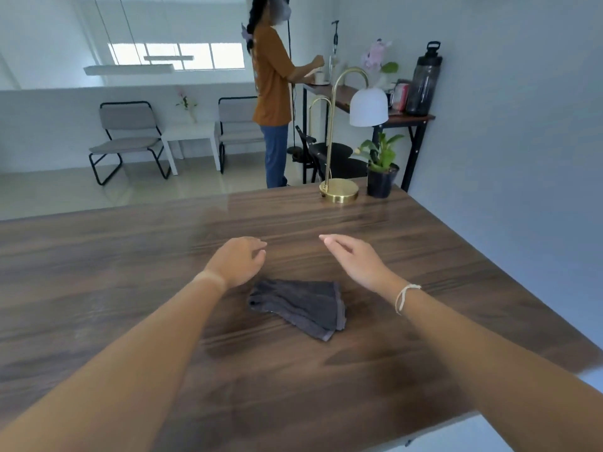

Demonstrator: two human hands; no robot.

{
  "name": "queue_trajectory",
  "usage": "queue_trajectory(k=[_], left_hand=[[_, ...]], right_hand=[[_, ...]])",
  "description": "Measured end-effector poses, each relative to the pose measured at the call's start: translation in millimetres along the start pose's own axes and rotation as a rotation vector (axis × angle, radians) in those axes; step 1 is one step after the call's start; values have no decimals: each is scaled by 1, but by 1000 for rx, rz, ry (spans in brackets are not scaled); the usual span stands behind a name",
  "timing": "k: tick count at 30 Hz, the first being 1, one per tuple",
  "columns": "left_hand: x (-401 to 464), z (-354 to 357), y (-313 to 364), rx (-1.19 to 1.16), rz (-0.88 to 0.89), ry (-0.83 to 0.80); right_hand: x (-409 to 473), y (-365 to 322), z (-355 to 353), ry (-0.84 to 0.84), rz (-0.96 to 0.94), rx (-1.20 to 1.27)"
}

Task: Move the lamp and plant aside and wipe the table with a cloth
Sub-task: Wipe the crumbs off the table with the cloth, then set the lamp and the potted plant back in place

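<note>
A dark grey folded cloth (301, 306) lies on the brown wooden table (130, 272) between my forearms. My left hand (239, 259) hovers just beyond the cloth's left corner, fingers loosely curled, holding nothing. My right hand (354, 261) hovers to the right of the cloth, fingers apart and empty. At the table's far right corner stands a brass lamp (339, 190) with a curved neck and a white dome shade. Right beside it is a small green plant in a black pot (380, 177). Both hands are well short of the lamp and plant.
A wall runs along the table's right side. Beyond the far edge a person in an orange shirt (272, 79) stands at a narrow side table (404, 117) holding a dark bottle and a can. Two grey chairs and a white low table stand at the back.
</note>
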State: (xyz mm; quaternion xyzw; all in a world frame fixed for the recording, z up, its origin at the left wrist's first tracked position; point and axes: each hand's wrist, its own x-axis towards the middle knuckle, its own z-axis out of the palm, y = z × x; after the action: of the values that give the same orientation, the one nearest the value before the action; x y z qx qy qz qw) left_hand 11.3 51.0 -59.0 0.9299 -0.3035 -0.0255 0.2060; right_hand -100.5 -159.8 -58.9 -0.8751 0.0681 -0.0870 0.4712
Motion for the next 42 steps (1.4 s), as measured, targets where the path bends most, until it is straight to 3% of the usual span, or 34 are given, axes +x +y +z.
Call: queue_trajectory(k=[5,12,18,31,42], left_hand=[[61,17,37,-73,-10,-3],[157,39,84,-223,-102,21],[226,51,106,-426,-205,97],[312,61,126,-836,-242,310],[324,61,127,-935,-206,485]], right_hand=[[50,54,-83,234,139,30],[121,130,-140,307,291,150],[183,159,-147,294,288,206],[240,174,-147,383,162,190],[244,171,-142,423,195,201]])
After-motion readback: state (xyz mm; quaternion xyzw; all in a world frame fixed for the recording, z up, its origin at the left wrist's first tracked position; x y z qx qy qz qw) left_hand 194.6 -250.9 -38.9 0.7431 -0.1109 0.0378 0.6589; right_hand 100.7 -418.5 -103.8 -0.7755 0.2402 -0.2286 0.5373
